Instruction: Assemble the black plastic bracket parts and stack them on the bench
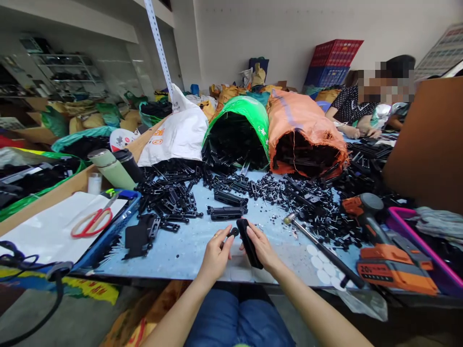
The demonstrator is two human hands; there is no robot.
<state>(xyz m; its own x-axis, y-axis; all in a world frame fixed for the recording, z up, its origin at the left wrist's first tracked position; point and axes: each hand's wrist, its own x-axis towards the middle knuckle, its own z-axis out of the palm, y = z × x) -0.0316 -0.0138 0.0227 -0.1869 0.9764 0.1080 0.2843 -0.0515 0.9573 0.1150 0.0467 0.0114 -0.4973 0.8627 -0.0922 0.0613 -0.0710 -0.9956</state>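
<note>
Near the table's front edge, my right hand [261, 246] is closed around a long black plastic part [249, 245], held tilted. Just left of it, my left hand [217, 251] pinches a small black piece with a round end [233, 233]. The two pieces are close together; whether they touch I cannot tell. Beyond my hands, two black slotted plastic assemblies [227, 212] lie on the blue tabletop [191, 241]. A pile of black link-shaped parts [173, 197] spreads to the left.
An orange cordless drill [390, 260] and a hammer [321, 250] lie at right, by loose screws and small parts [307, 197]. Red-handled scissors [92, 222] rest left. Green [237, 113] and orange sacks [300, 115] stand behind. A co-worker [349, 108] sits at far right.
</note>
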